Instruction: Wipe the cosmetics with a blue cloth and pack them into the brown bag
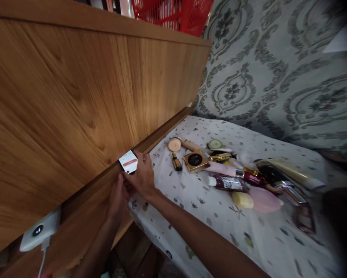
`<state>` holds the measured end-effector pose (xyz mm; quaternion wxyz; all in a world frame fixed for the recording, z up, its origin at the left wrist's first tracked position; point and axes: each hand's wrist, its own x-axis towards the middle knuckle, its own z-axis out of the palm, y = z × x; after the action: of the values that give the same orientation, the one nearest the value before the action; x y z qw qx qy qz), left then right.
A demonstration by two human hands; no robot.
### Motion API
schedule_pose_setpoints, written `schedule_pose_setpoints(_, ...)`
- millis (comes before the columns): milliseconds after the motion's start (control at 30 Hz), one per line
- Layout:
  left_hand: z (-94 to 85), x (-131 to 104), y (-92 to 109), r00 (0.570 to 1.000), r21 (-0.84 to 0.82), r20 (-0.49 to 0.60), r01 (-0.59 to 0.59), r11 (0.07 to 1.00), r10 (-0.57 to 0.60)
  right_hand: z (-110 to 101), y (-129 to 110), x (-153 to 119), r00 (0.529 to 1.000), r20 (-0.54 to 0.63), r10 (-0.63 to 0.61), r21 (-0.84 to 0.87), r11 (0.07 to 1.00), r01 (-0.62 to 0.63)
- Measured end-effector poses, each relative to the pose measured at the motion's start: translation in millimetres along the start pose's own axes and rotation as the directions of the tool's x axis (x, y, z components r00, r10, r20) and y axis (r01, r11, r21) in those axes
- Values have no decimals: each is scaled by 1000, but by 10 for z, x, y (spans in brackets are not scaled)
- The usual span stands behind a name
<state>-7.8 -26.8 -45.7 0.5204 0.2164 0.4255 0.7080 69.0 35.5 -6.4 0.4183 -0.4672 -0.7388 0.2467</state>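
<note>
A smartphone [128, 162] with a lit white screen and a red bar leans against the wooden panel, on the narrow ledge. My right hand [144, 175] is closed around its right side, fingers curled over the edge. Just below, my left hand [119, 199] is closed at the phone's lower end, its thumb raised against it and its other fingers partly hidden by the right hand. Beside the right hand, on the patterned cloth [185, 200], lie a small dark bottle with a gold cap [176, 162], a round peach-coloured compact [174, 144] and a square gold case [195, 160].
More cosmetics spread to the right: a dark bottle with a white cap [228, 182], a pink bottle [263, 199] and a beige tube [296, 173]. A white device with a cable [40, 231] rests at lower left. A red basket [173, 15] stands above the wooden panel [98, 88].
</note>
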Motion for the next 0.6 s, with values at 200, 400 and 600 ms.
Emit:
schedule_pose_setpoints(200,-50,-37,49,999,-7,-19,-27,1000,27,158,-14,23,1000,11,8,-37,999,-8)
schedule_pose_setpoints(400,-60,-54,49,998,-1,-39,-43,999,43,223,-33,40,1000,22,-6,-19,1000,7)
schedule_pose_setpoints(600,-92,-47,95,995,55,-63,-68,996,71,239,-97,57,999,51,14,100,995,-19)
